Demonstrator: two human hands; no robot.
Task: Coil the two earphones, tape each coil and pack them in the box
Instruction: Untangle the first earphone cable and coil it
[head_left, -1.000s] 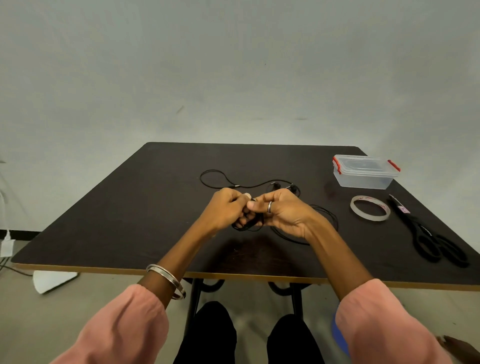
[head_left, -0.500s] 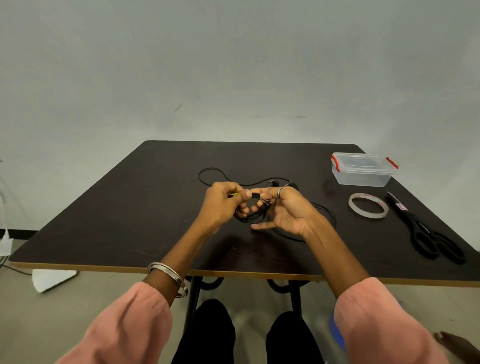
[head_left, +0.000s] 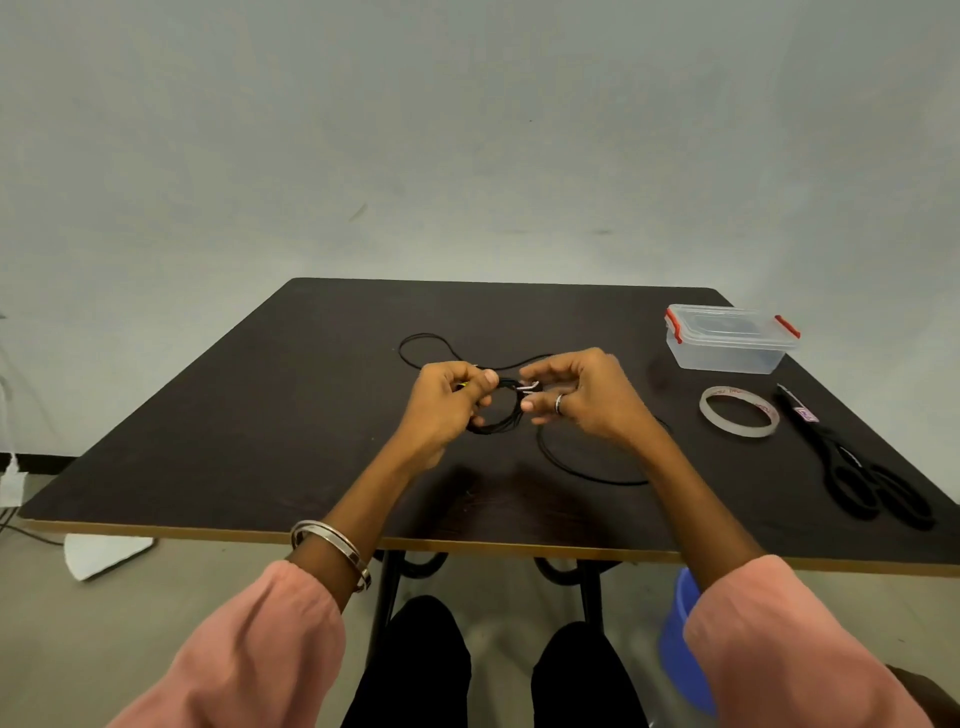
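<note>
Head view: since a second back my hands had lifted and parted slightly, left hand (head_left: 447, 400) pinching the coil (head_left: 498, 415), right hand (head_left: 582, 395) pinching its cord end, winding unfinished. Loose cord (head_left: 587, 467) trailed on the table (head_left: 260, 415); tape (head_left: 738, 411), scissors (head_left: 862, 467) and shut box (head_left: 730, 338) waited right, nothing blocking.

There is one view only, from a camera worn on the person's head. It looks forward and tilts down across the tabletop (head_left: 260, 415), seen from the near edge toward the far edge and the plain wall (head_left: 467, 130) behind it. The lens is wide: the tabletop's edges splay outward and the wall fills the upper half. It sits close enough that both forearms reach in from the bottom corners, with the hands meeting near mid-picture, and the knees and floor (head_left: 78, 649) show beneath the near edge.
</note>
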